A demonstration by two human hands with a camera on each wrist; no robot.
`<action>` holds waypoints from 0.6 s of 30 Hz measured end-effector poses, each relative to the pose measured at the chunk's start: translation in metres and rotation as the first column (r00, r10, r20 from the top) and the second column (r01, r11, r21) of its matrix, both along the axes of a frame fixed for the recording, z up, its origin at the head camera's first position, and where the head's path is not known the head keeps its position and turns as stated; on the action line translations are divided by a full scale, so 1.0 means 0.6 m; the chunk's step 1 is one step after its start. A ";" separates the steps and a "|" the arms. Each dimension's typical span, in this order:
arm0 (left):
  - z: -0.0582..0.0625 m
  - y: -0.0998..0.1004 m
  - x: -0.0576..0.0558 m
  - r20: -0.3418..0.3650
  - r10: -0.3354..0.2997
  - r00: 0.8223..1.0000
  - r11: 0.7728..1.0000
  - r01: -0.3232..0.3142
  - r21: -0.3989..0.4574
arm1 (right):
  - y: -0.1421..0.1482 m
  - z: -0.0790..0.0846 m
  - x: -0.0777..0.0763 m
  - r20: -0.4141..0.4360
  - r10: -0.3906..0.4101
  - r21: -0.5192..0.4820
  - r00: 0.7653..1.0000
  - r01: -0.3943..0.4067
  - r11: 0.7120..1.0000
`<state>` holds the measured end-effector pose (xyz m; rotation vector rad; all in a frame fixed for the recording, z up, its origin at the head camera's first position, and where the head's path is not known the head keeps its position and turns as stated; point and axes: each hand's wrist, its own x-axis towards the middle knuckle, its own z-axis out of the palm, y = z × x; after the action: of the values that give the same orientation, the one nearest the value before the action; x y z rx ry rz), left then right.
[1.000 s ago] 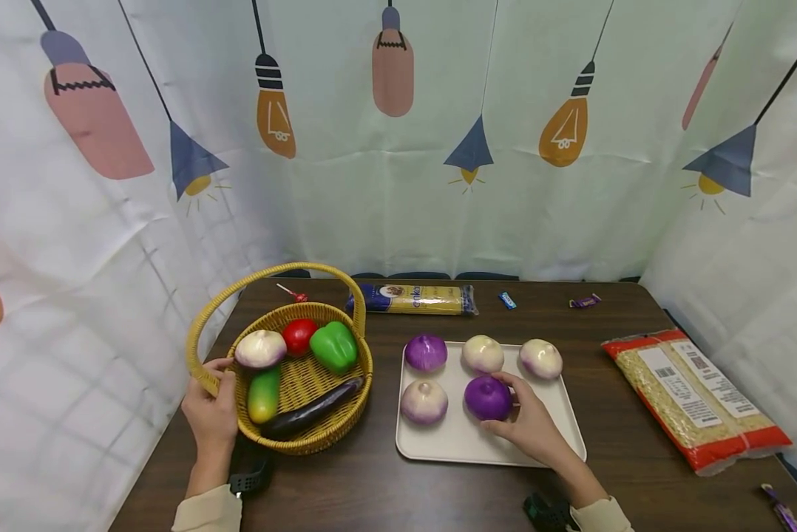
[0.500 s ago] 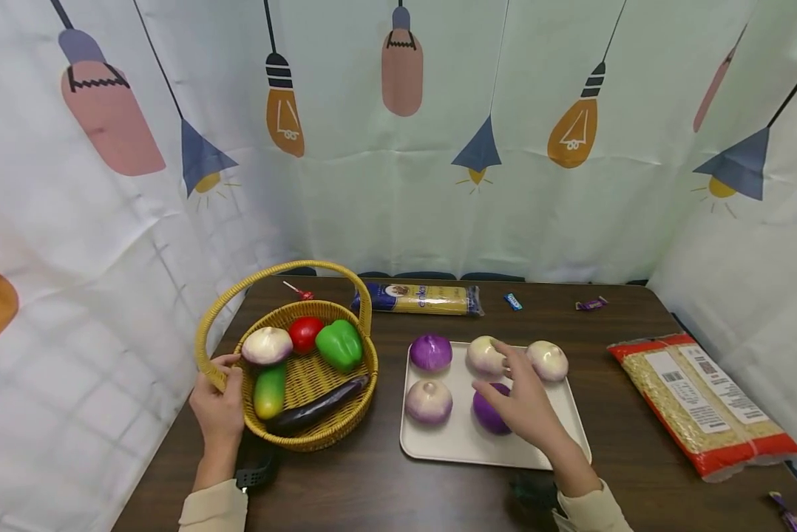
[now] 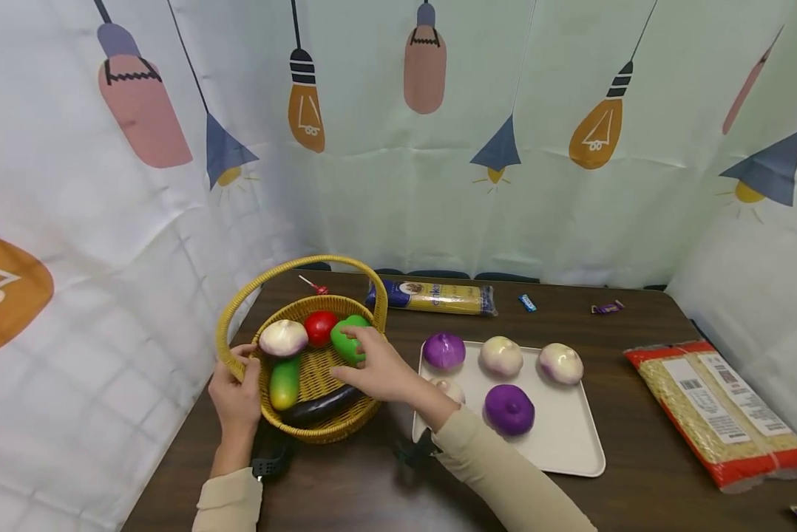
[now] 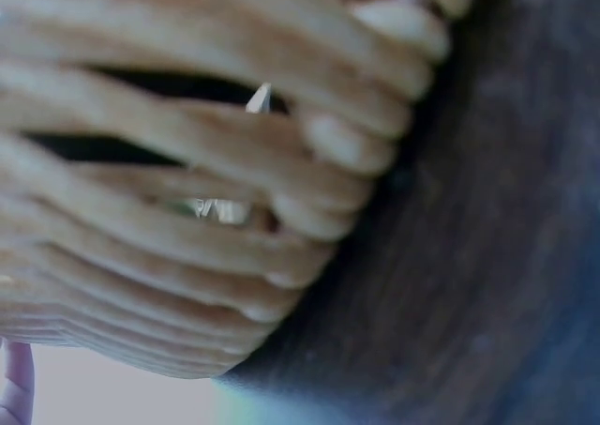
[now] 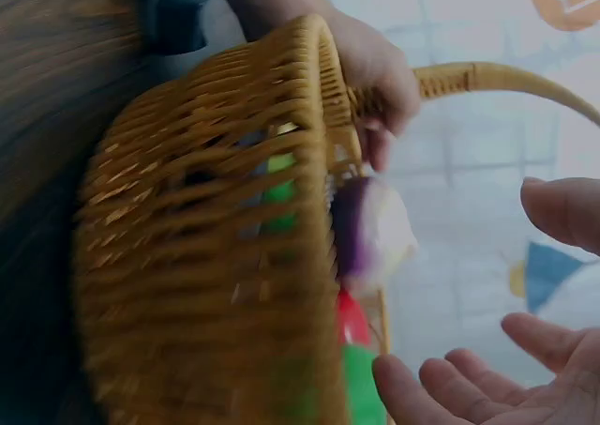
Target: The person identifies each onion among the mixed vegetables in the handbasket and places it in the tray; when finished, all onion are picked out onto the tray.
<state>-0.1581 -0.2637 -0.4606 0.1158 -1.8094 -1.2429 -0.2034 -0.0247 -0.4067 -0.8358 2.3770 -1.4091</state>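
Note:
My left hand [image 3: 234, 399] grips the yellow wicker basket [image 3: 319, 434] where its handle [image 3: 285, 267] meets the rim. Over the basket's right side my right hand [image 3: 385, 373] is spread, thumb and fingers apart with nothing between them, its fingertips overlapping the green bell pepper [image 3: 343, 341]. Also inside the basket are a white-and-purple onion [image 3: 283, 338], a red tomato [image 3: 320, 326], a green-yellow cucumber [image 3: 285, 383] and a dark eggplant [image 3: 319, 409]. The right wrist view shows the basket wall [image 5: 206, 228] and the right fingers [image 5: 469, 387] beyond its rim.
Right of the basket, a white tray [image 3: 588, 451] holds several onions, among them a deep purple one [image 3: 509, 409]; the right forearm partly covers another. Behind lies a spaghetti pack [image 3: 438, 297]. A grain bag [image 3: 724, 414], a lollipop [image 3: 315, 285] and small wrapped candies [image 3: 608, 307] lie around.
My right hand has let go of the purple onion on the tray and moved left over the basket. The left hand keeps its grip. The view has shifted slightly to the left.

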 end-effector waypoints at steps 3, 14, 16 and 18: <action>0.000 0.005 -0.004 0.008 -0.010 1.000 1.000 0.010 0.000 | -0.040 0.004 -0.025 0.064 0.007 0.005 0.998 -0.007 1.000; 0.003 0.007 0.000 0.004 0.028 1.000 0.999 -0.028 -0.025 | -0.149 -0.013 -0.057 0.165 -0.076 0.001 0.983 0.077 0.997; 0.003 0.006 0.000 0.008 0.034 0.999 0.999 -0.034 -0.033 | -0.159 -0.018 -0.061 0.199 -0.068 -0.021 0.978 0.073 0.997; 0.003 0.006 0.002 0.010 0.038 0.999 0.999 -0.038 -0.035 | -0.167 -0.024 -0.066 0.220 -0.046 -0.050 0.974 0.058 0.997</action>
<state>-0.1567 -0.2600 -0.4588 0.1368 -1.8288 -1.1860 -0.2429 -0.1247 -0.4209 -0.6002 2.2170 -1.5101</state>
